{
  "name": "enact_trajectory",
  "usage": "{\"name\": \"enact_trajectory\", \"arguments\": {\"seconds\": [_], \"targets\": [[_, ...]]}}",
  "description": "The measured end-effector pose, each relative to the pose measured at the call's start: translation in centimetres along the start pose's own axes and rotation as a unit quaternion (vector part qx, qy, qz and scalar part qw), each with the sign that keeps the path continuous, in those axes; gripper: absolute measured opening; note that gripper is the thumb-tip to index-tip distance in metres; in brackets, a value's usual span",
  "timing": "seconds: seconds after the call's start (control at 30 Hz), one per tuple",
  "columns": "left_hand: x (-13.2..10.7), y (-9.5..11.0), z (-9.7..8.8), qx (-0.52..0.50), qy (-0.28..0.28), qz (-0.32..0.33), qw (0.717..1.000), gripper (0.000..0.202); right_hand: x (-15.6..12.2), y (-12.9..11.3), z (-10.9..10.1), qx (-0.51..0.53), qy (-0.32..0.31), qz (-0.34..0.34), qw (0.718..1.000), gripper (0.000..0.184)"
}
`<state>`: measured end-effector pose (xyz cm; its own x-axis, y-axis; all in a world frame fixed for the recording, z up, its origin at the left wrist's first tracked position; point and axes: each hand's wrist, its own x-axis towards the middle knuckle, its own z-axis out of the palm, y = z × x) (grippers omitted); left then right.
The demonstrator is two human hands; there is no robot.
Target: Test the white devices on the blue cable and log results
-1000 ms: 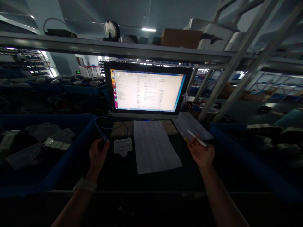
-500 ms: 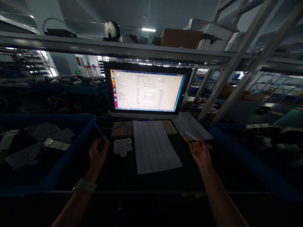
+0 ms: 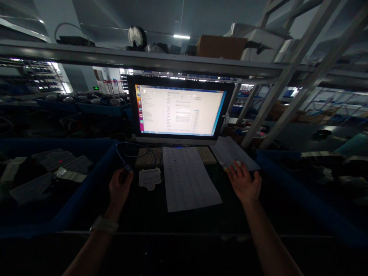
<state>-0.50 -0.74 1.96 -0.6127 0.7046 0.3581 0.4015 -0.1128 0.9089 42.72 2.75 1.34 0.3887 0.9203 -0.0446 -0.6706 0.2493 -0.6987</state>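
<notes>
In the head view, the left hand (image 3: 118, 188) pinches the plug end of a blue cable (image 3: 127, 167), left of a white labelled plate (image 3: 150, 177); the right hand (image 3: 243, 184) is spread palm-up, near a paper sheet (image 3: 233, 151) right of the keyboard (image 3: 147, 158).

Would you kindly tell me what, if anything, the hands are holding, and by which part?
The left hand holds the blue cable by its plug end. The right hand has its fingers spread; whether it holds anything cannot be told.

The cable (image 3: 127, 166) at left looks smooth plastic, the near sheet (image 3: 189, 182) matt paper, the far shelf (image 3: 115, 56) dull metal, its box (image 3: 220, 46) matt cardboard.
</notes>
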Motion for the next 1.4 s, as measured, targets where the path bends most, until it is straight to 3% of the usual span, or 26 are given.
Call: {"name": "enact_trajectory", "arguments": {"seconds": [0.5,0.7,1.4], "targets": [[0.0,0.4,-0.1,0.004,0.004,-0.011,1.000,0.035,-0.7,0.2,0.8,-0.038,-0.060,0.005,0.997,0.058],[0.2,-0.5,0.0,0.003,-0.003,0.000,1.000,0.037,-1.1,0.3,1.0,-0.063,-0.107,-0.009,0.992,0.051],[0.1,-0.6,0.1,-0.008,0.004,0.001,1.000,0.038,-1.2,0.5,1.1,-0.102,-0.102,-0.014,0.989,0.059]]}}
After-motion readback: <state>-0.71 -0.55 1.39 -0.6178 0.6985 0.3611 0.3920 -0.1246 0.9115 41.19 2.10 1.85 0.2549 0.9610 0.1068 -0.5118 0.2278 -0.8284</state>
